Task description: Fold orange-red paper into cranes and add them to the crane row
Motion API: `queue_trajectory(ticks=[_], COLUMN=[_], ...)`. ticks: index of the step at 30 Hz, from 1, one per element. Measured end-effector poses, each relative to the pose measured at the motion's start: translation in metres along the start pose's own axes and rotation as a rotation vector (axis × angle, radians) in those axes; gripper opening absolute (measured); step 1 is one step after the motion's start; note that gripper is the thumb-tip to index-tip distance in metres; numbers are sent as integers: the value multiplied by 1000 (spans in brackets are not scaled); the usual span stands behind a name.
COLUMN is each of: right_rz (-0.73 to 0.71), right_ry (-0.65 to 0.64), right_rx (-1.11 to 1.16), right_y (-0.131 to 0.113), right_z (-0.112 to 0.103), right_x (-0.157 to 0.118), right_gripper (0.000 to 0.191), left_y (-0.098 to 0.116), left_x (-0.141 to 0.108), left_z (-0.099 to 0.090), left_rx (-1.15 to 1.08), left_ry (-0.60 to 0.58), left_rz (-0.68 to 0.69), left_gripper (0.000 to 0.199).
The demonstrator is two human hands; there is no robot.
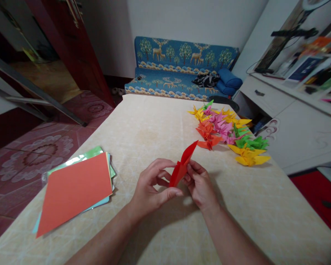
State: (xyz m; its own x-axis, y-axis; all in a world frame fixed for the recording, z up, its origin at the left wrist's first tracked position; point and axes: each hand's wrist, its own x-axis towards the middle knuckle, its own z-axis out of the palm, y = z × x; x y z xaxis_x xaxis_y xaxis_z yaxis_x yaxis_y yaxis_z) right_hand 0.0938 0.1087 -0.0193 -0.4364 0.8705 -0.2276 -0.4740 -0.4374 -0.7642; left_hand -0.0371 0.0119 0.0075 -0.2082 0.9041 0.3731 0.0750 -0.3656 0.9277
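Note:
A piece of folded red paper, with a pointed flap rising to the upper right, is held above the table in front of me. My right hand pinches its right side between thumb and fingers. Around its left side curves my left hand, index finger at the upper edge and thumb near the lower edge. Beyond my hands lie several folded paper cranes: red ones, pink ones, green ones and yellow ones.
On the table's left lies a stack of coloured paper sheets, orange-red on top, with a plastic wrapper beneath. The pale tablecloth covers the table. Behind stands a blue patterned sofa; a white cabinet is at right.

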Motion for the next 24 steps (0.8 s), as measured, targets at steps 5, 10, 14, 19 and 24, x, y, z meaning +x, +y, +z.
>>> queue_trajectory(ticks=[5,10,14,19,24], right_rz=[5,19,13,-24,-43], right_ry=[-15,-28,-11,-2,27], right_rx=[5,10,13,10,-23], right_y=[1,-4,-5,-5,-3], right_z=[1,7,9,7,6], right_x=[-1,-4,-4,-3,-3], right_gripper=[25,21,22,24,24], left_y=[0,0,0,1,3], left_x=[1,0,-1,0,1], left_z=[-1,0,2,4,5], left_rx=[9,-137,-183,-231,-214], left_ry=[-2,-55,-27,-6,11], left_rz=[21,-44,-114,-190,-231], left_gripper=[47,37,30,28,28])
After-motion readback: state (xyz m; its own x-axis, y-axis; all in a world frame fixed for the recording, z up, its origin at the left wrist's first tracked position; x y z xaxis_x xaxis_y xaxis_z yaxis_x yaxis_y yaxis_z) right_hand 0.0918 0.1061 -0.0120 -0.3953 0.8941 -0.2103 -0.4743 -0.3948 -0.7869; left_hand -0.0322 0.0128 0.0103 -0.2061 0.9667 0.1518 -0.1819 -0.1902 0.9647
